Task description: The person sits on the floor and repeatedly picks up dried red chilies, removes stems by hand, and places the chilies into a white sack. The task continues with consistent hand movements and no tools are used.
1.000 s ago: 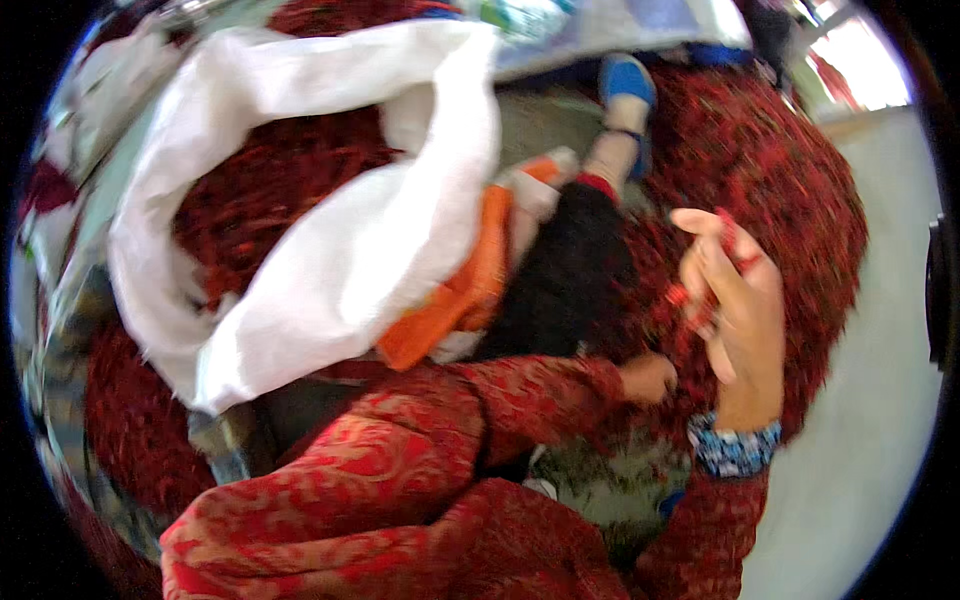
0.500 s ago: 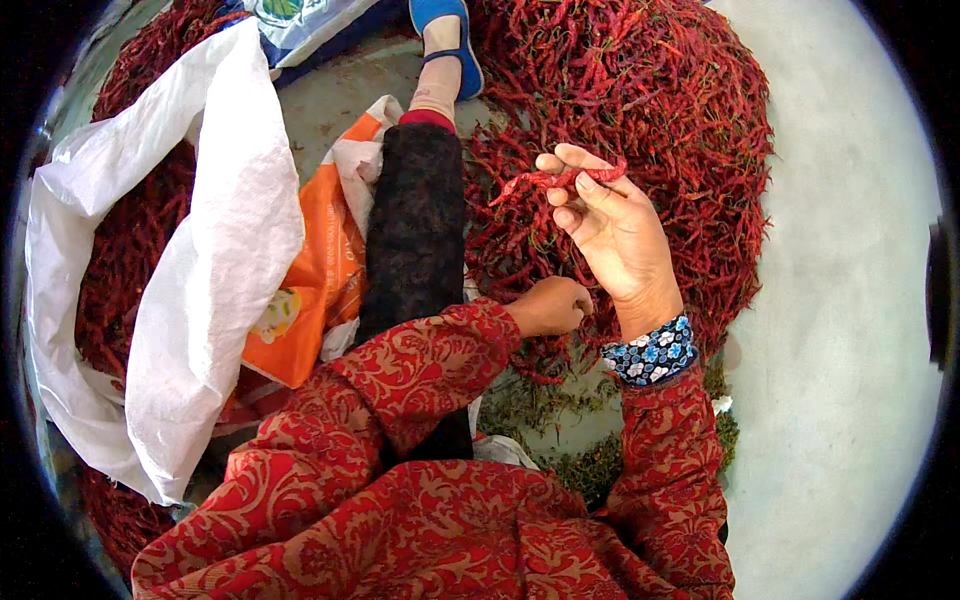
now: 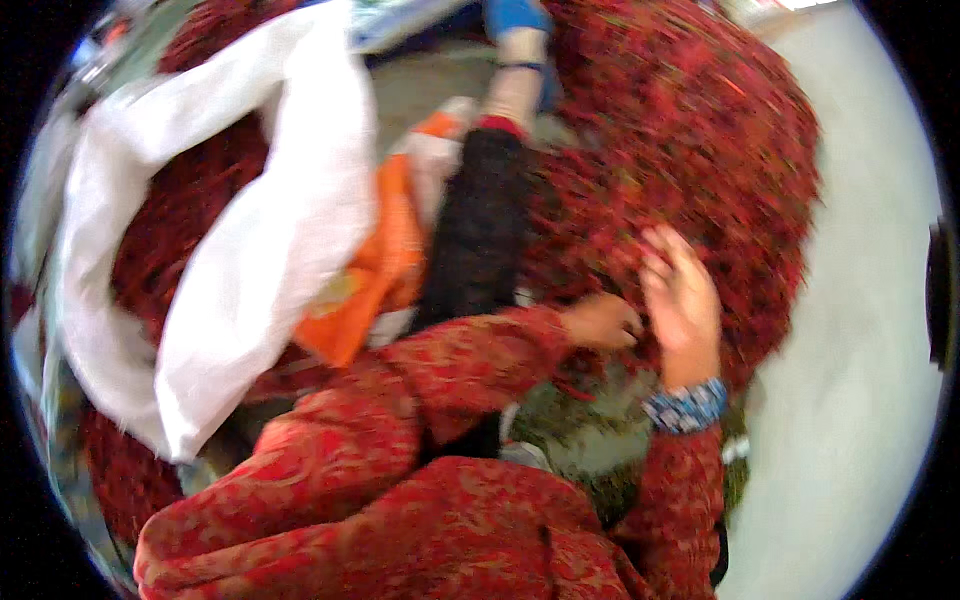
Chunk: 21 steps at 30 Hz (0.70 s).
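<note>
My left hand [image 3: 600, 321] is closed with curled fingers at the near edge of a big heap of dried red chilies [image 3: 700, 130]. What it holds, if anything, is hidden. Just to its right, my right hand [image 3: 687, 305] is raised with its fingers pointing away from me, over the heap. Motion smears those fingers, and no chili can be made out in them. A blue floral cuff [image 3: 686, 405] circles the right wrist, above my red patterned sleeve [image 3: 670, 490].
At left a white woven sack [image 3: 265, 260] gapes around more red chilies [image 3: 190, 215]. An orange bag [image 3: 385, 275] lies beside my outstretched black-trousered leg [image 3: 475, 220], which ends in a blue shoe [image 3: 515, 15]. Greenish scraps [image 3: 615, 485] lie near me; pale floor [image 3: 850, 300] runs along the right.
The whole view has shifted and blurred, with the scene now further right. My right hand has come down closer to the left; the chili it held can no longer be made out.
</note>
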Each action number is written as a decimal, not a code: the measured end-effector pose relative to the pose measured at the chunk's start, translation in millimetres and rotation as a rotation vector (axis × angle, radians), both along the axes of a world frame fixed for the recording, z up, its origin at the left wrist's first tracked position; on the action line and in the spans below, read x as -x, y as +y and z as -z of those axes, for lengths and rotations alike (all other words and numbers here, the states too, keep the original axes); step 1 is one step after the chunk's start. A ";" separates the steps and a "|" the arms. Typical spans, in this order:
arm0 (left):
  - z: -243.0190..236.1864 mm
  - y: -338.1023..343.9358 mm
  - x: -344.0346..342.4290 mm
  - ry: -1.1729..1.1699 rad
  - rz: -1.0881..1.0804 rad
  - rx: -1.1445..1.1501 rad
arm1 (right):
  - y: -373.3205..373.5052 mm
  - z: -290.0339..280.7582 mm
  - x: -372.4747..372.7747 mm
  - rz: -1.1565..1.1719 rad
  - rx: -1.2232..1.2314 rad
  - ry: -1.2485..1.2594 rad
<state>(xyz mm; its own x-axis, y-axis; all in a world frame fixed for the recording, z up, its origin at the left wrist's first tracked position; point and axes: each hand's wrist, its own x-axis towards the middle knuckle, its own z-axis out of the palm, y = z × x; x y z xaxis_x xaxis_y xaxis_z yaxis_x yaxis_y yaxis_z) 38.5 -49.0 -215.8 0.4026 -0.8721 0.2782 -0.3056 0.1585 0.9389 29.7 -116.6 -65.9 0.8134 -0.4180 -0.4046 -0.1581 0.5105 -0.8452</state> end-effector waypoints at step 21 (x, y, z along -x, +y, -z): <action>-22.1 27.9 39.4 0.471 0.009 -0.145 | 295.5 -162.2 28.0 -1.114 0.790 -0.784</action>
<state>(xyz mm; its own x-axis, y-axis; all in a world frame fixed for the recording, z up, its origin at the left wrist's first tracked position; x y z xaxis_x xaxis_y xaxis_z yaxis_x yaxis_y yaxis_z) -0.8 -21.2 -193.6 0.4474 -0.8925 -0.0568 0.1581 0.0164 0.9873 1.7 179.0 96.3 0.7391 0.6167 0.2711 0.4494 -0.1516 -0.8804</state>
